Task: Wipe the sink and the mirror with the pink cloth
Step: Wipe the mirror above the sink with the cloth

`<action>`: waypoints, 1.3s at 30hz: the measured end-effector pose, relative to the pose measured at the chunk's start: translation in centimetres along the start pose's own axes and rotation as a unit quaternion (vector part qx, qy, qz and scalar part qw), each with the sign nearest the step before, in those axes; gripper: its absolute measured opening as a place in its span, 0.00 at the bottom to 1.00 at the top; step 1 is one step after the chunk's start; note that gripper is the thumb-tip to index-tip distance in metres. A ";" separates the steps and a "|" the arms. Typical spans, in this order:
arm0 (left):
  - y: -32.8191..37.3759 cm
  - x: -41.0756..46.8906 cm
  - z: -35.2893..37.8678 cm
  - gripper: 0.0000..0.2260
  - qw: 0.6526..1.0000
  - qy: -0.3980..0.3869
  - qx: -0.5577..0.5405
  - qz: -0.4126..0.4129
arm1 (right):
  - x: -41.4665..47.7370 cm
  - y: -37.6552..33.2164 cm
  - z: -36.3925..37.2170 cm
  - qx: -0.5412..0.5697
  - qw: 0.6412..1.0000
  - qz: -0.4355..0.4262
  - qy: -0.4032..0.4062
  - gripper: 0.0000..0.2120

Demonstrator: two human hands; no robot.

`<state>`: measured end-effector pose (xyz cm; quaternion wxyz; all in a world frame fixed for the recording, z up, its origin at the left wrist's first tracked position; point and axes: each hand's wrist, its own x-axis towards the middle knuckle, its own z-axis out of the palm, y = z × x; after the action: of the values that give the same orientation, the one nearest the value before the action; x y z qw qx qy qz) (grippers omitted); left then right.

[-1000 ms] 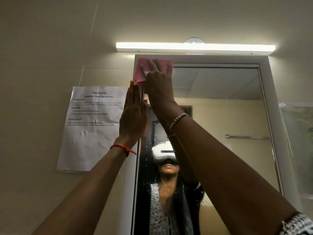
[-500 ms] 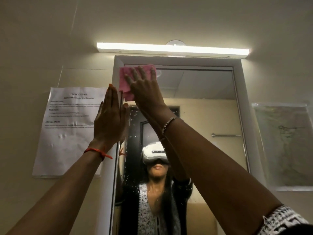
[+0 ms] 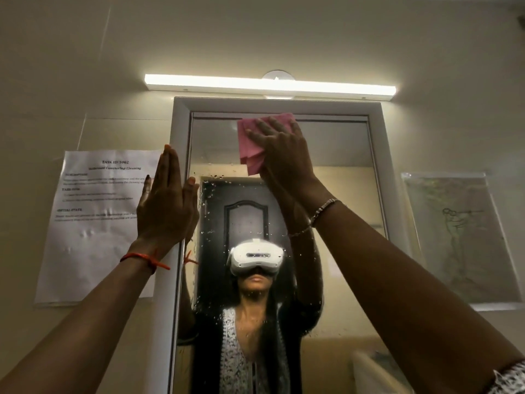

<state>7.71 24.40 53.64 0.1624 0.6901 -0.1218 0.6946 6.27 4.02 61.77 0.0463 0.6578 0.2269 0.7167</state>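
Right hand (image 3: 284, 155) flat on pink cloth (image 3: 252, 149)

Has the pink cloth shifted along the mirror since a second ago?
Yes. The pink cloth under the right hand has slid rightward from the top-left corner of the mirror frame toward its top middle.

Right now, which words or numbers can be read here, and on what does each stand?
"TASK ID: 3062": top of the paper sheet left of the mirror.
"Countertop Cleaning": line below; the word before is blurred.
"INITIAL STATE": lower heading, same sheet.
Remaining lines there: too small to read.
The sleeved sheet on the right: no readable words.
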 end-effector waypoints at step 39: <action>-0.2 -0.1 0.4 0.23 0.987 0.029 -0.155 0.009 | -3.0 0.1 0.7 0.129 0.840 0.456 0.263 0.14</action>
<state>8.18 24.42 53.50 0.2645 0.6354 -0.2294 0.6882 7.34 3.05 59.03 -0.4327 0.4738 -0.0043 0.7670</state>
